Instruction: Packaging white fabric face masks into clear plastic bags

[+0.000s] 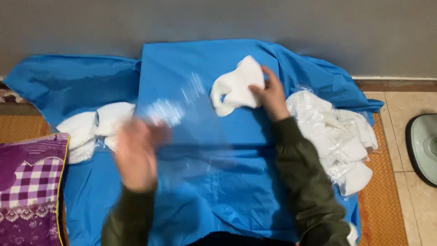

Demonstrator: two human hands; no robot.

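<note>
The right hand (271,93) rests on a white mask (236,86) at the far middle of the blue sheet (205,191), fingers curled over its right edge and pinching it, so the mask lies partly lifted off the cloth. The left hand (135,155) is a blur; it seems to be holding up a clear bag (191,123), which shows only as a shimmer between the two hands, and I cannot tell how tightly the fingers close on it.

To the right, touching the sleeve (305,182), lies a pile of masks (337,136) in crinkled film. To the left sits a smaller stack (98,125), just beyond a purple checked cushion (27,191).

From where I stand, the step looks like getting the mask into the bag. Doing it well would call for the left hand to steady, so the bag's mouth hangs open and faces the mask. The right hand would do best keeping its grip at the edge, with the mask folded flat, so it slides in without catching the film. The loops want tucking under, or they may snag.

A grey fan base (425,146) sits on the tiles at far right.
</note>
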